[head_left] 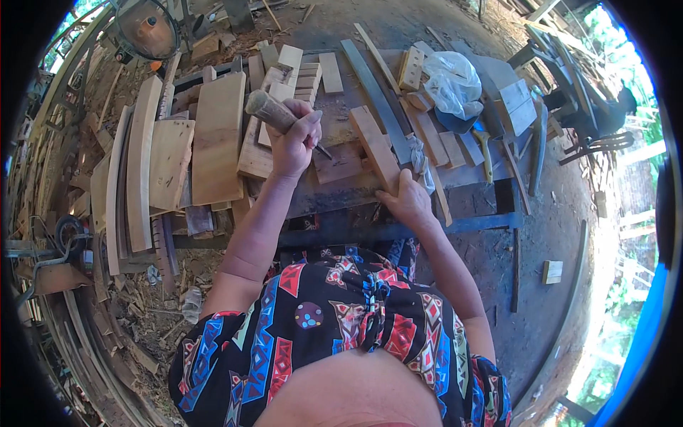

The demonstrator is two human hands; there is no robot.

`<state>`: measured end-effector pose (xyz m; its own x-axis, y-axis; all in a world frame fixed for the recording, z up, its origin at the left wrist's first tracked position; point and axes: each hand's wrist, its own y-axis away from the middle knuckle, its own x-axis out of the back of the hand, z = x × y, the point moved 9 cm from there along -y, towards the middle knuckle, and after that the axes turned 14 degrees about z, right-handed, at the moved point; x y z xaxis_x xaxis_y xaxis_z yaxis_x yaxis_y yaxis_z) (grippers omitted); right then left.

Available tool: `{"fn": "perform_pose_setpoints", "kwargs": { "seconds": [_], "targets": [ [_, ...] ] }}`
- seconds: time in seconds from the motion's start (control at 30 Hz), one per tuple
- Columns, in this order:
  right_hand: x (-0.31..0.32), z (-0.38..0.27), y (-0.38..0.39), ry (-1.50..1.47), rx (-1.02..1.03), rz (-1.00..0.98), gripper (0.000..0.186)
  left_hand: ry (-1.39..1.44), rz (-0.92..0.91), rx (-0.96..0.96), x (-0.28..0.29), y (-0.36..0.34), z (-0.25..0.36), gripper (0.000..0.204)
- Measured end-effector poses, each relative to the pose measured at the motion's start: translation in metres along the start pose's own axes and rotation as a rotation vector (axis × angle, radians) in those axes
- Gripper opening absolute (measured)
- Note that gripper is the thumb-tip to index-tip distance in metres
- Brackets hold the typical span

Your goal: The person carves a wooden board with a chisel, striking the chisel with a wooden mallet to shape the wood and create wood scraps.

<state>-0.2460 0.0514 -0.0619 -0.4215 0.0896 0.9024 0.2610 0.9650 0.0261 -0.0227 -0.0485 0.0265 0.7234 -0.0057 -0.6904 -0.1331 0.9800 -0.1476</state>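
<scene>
My left hand (297, 142) is closed round a chisel (269, 112), raised above the workbench. Its thick, worn wooden handle sticks out up and left of the fist, while a thin dark metal end shows below the fingers. Across the bench, my right hand (408, 203) grips the near end of a reddish-brown wooden block (374, 148), thumb on one side and fingers on the other. The block slants away from me over the bench top. Beneath the chisel's metal end lies a flat dark board (337, 164); whether they touch I cannot tell.
Planks (219, 139) and cut wood pieces crowd the bench's left side. To the right lie a long grey-green bar (370, 92), a clear plastic bag (453, 82), a yellow-handled brush (485, 153) and more offcuts. A round fan (148, 30) stands far left. Wood scraps litter the ground.
</scene>
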Motion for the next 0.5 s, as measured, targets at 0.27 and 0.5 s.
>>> {"fn": "perform_pose_setpoints", "kwargs": {
  "seconds": [0.27, 0.5],
  "targets": [
    [0.000, 0.005, 0.002, -0.018, -0.019, -0.006, 0.055, -0.026, -0.034, 0.017, 0.002, 0.004, -0.022, 0.015],
    [0.004, 0.000, 0.001, 0.001, 0.069, 0.059, 0.054, -0.033, -0.017, -0.001, 0.004, 0.000, -0.020, 0.016]
  ]
}}
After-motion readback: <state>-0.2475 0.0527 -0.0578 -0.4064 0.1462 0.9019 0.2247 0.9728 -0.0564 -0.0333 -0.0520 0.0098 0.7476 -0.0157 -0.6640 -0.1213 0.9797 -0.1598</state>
